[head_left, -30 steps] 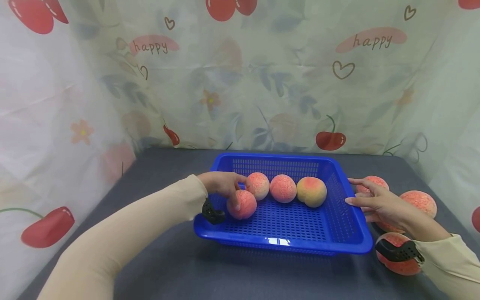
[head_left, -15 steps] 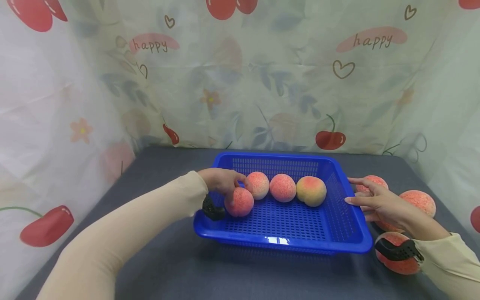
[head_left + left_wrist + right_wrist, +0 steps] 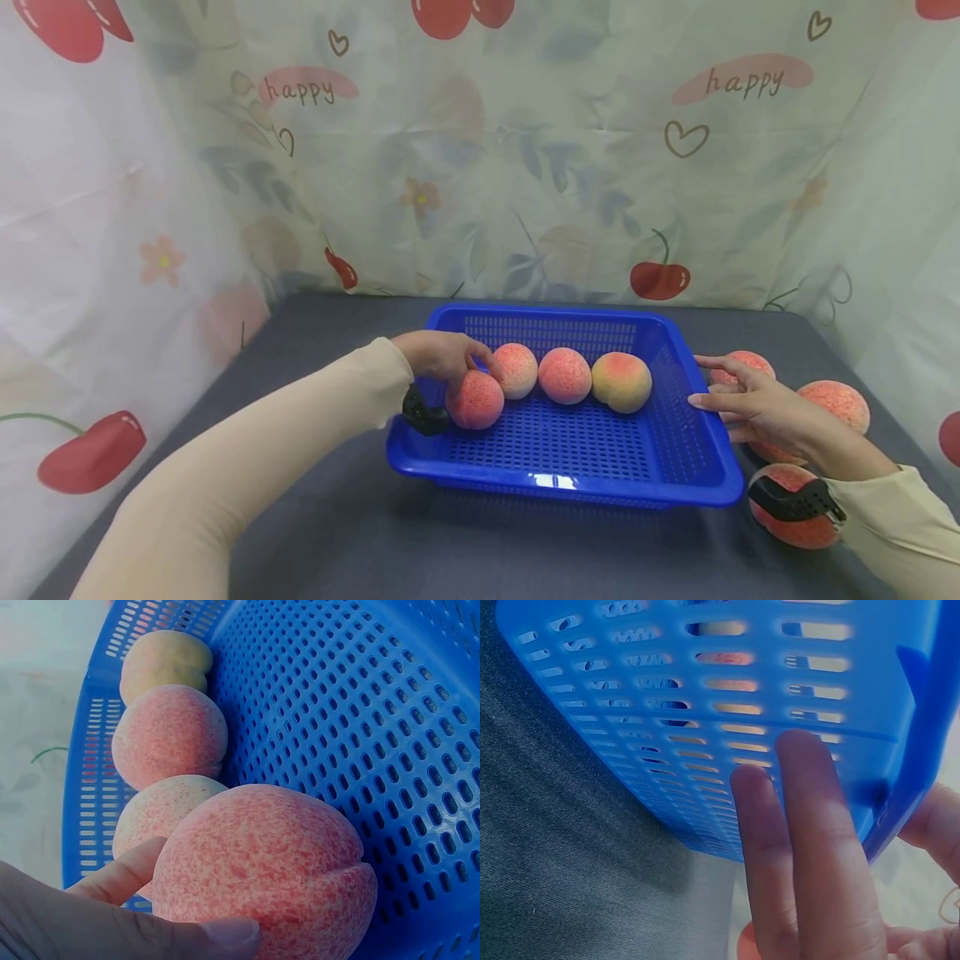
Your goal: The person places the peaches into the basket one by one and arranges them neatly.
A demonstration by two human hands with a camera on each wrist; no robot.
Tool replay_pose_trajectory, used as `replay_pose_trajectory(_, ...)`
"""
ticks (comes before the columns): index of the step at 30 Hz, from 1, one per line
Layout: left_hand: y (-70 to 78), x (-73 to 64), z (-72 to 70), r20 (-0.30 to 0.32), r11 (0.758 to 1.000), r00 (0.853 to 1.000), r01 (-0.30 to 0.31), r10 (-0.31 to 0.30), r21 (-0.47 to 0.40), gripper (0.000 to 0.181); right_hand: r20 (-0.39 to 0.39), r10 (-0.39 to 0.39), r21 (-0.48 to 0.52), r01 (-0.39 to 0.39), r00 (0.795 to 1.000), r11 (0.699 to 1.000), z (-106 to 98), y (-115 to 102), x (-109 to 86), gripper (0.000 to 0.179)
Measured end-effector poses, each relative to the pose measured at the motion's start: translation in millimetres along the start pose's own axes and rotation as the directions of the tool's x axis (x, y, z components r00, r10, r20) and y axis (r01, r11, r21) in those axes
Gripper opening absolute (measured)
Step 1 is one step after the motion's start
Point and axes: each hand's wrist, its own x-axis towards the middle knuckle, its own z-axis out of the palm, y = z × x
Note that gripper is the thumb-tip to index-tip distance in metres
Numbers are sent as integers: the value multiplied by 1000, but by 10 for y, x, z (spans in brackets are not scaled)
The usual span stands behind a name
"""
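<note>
Four peaches (image 3: 565, 376) in the basket (image 3: 562, 483) on the counter (image 3: 337, 517), head view, the leftmost peach (image 3: 475, 402) held by the left hand (image 3: 442, 357), more peaches (image 3: 837, 403) outside by the right hand (image 3: 767, 410). Left wrist view: thumb and finger spread to the held peach's breadth, gripping it, other three lined up behind. Right wrist view: two fingers (image 3: 821, 840) nearly straight against the basket's outer wall, hand gripping the rim.

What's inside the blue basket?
In the blue basket are a red peach pinched by the left grip, plus, along the far side, two pinkish peaches and a yellower peach. The floor directly beneath them is covered; that grip hides part of the left rim.
</note>
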Motion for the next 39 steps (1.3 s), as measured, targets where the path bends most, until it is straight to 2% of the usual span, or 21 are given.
replay_pose_trajectory(8, 11, -19, 1, 1, 1000, 1000, 23, -23, 20, 69, 11, -7, -7, 7, 1000, 1000, -4, -4, -6, 87)
replay_pose_trajectory(17, 9, -7, 6, 13, 1000, 1000, 8, -9, 20, 69, -7, -6, -16, 6, 1000, 1000, -3, -4, -15, 88)
replay_pose_trajectory(30, 0, -18, 5, 0, 999, 1000, 22, -22, 39, 71, -3, -5, -16, 4, 1000, 1000, 8, 12, -8, 86)
replay_pose_trajectory(39, -3, -27, -6, 15, 999, 1000, 20, -21, 47, 70, 2, -10, -13, 10, 1000, 1000, -2, 2, -7, 87)
